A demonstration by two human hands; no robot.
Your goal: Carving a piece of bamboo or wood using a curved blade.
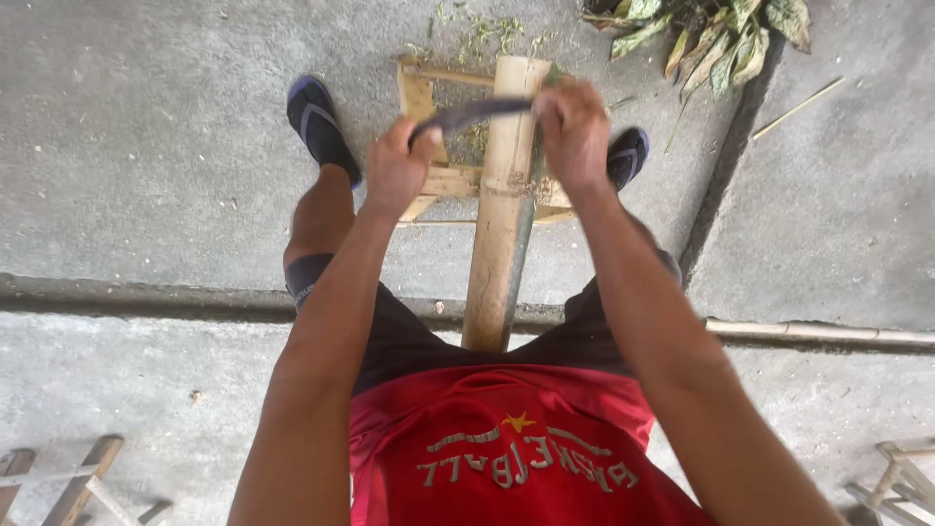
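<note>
Red shirt (506, 458): nearest the lens, with a pale print and a small yellow star on the chest; fills the lower middle of the view.

Dark shorts (409, 336): just beyond the shirt, over both thighs.

Wooden frames, two: one at the lower left corner (68, 482), one at the lower right corner (901, 477), both cut off by the edge, standing on the concrete floor (146, 146).

Bamboo pole (502, 224): thick, pale tan, running from between the thighs away from the body, its far end resting on a small wooden stand (429, 180). The near stretch is greener and darker along its right side.

Left hand (397, 166): fist closed around the left end of a curved dark blade (472, 112).

Right hand (575, 131): fingers closed on the blade's right end, over the pole's right edge. The blade lies crosswise on the top of the pole, near its far end.

Flip-flops: dark, with blue-grey straps; left foot's (317, 122) beside the stand, right foot's (628, 156) partly hidden behind the right hand.

Green shavings (477, 34): scattered on the floor past the stand.

Leafy cuttings (711, 34): heaped at the top right. A thin stick (799, 107) lies near them.

Long thin cane (828, 333): lying along a step in the floor at the right.
</note>
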